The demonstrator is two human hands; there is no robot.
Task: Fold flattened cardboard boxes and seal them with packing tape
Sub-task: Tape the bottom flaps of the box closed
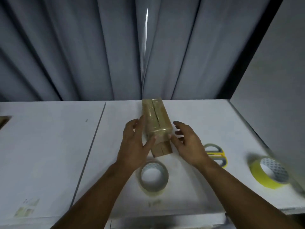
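Narrow cardboard box (156, 123) over the middle of the desk (49, 162), tilted, far end toward the far edge, near end low between the two hands; unclear whether that low end rests on the desk. Glossy clear tape along its top face over the dark flap seam and down across the upper part of the near end, bare cardboard below it. Left hand (133, 142) flat against the box's left side, fingers straight and close together, thumb stretched across the near end. Right hand (189, 144) just beside the box's right side, fingers loosely bent and spread, thumb tip touching the near right corner; contact of those fingers with the box not clear through the blur. Clear tape roll (153, 177) lying flat toward the near edge, between the two wrists, apart from the box. Yellow-handled tool (216, 154), blurred and partly hidden behind the right wrist. Yellow tape roll (269, 172) flat by the right edge, also blurred. Seam (92, 146) across the desk top from far edge to near edge, left of the hands. Scraps of tape (26, 207) stuck down near the near left corner. Brown item (5, 121) cut off at the left edge. Grey curtain (82, 47) in folds behind the far edge.
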